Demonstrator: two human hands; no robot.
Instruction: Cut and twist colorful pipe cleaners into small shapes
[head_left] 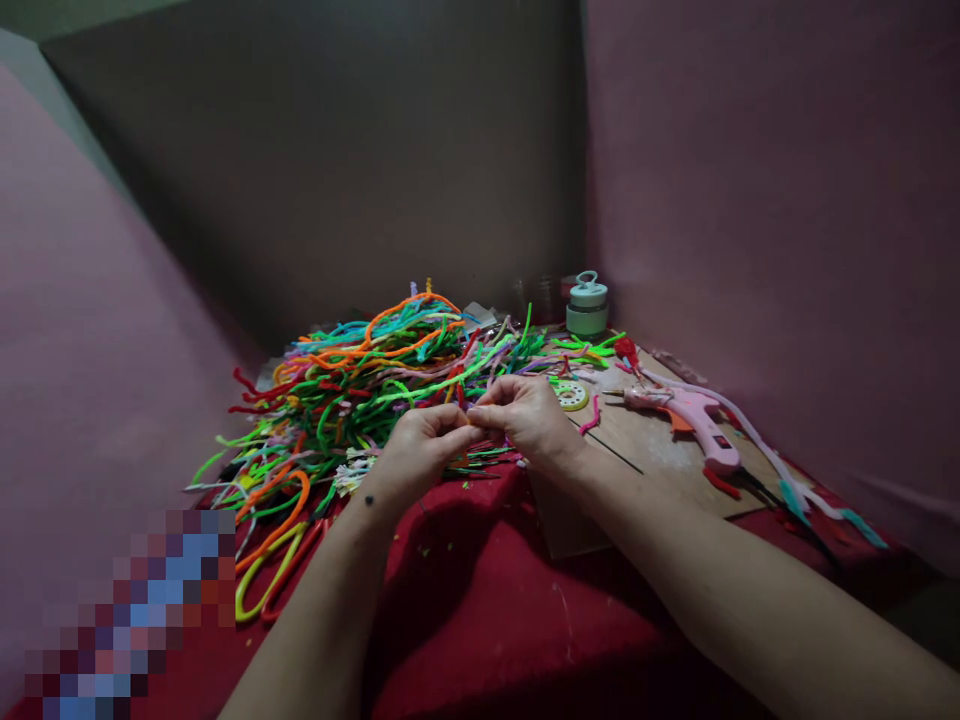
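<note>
My left hand (420,452) and my right hand (529,415) meet over the red cloth (480,600), fingertips pinched together on a small thin piece between them, too small to name. Just beyond them lies a big heap of coloured pipe cleaners (367,380), green, orange, red and blue. Loose orange and yellow pipe cleaners (274,550) trail towards me at the left.
A wooden board (645,440) at the right carries a pink glue gun (694,415) and a small yellow-green ring (571,395). A pale green tape holder (586,305) stands in the back corner. Pink walls close in left and right, a dark panel behind.
</note>
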